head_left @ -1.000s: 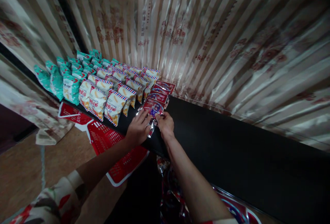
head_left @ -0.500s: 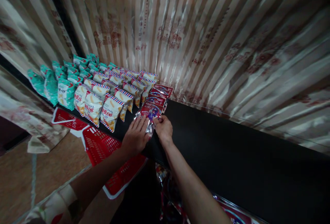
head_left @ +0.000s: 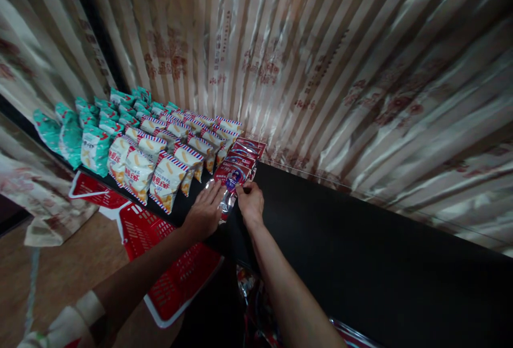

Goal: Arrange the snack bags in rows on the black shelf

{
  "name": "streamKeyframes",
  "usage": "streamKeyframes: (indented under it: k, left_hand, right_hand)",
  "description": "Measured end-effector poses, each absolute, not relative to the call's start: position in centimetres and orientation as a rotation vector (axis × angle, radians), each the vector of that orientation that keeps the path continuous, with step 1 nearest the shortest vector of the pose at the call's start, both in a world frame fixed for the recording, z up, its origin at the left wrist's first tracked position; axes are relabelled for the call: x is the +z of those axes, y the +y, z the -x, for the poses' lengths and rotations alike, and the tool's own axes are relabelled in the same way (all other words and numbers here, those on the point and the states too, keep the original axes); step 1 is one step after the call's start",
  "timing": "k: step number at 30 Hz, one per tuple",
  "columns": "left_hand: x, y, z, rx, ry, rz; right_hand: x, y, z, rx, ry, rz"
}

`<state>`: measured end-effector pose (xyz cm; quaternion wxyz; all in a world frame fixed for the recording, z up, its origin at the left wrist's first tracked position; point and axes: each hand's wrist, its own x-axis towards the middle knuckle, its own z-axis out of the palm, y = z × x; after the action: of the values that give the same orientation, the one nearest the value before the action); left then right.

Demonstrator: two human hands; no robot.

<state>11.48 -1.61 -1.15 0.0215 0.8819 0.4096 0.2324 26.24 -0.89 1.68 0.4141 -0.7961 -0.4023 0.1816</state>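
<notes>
Dark red foil snack packets (head_left: pixel 231 172) overlap in a row that runs back along the black shelf (head_left: pixel 320 236). My left hand (head_left: pixel 203 213) lies with stretched fingers against the left side of the front packet, whose lower end is shiny silver. On the right edge of that same packet, my right hand (head_left: pixel 250 202) pinches with thumb and bent fingers. The packet leans back on those behind it. Just left of the row stand white snack bags (head_left: pixel 167 181) with striped edges, several deep.
Green snack bags (head_left: pixel 95 150) fill the shelf's left end. A red plastic basket (head_left: pixel 140 230) sits below its front edge, with another red basket (head_left: pixel 96 192) beside it. More shiny red packets (head_left: pixel 258 305) lie below the shelf under my right forearm. A pleated curtain (head_left: pixel 280 59) hangs behind.
The view has shifted, so the shelf and bags appear lower and farther left. Both hands stay at the front red packet, my right hand still pinching its edge.
</notes>
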Motion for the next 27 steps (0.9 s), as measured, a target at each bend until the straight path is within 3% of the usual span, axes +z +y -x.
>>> streamKeyframes:
  k: [18, 27]
  left_hand:
    - [-0.4, -0.2, -12.5, 0.63, 1.281, -2.713]
    - [-0.5, -0.5, -12.6, 0.749, 1.27, -2.736]
  right_hand:
    - [2.6, 0.6, -26.9, 0.47, -0.959, 2.06]
    - [2.2, 0.3, -26.7, 0.4, -1.009, 2.057]
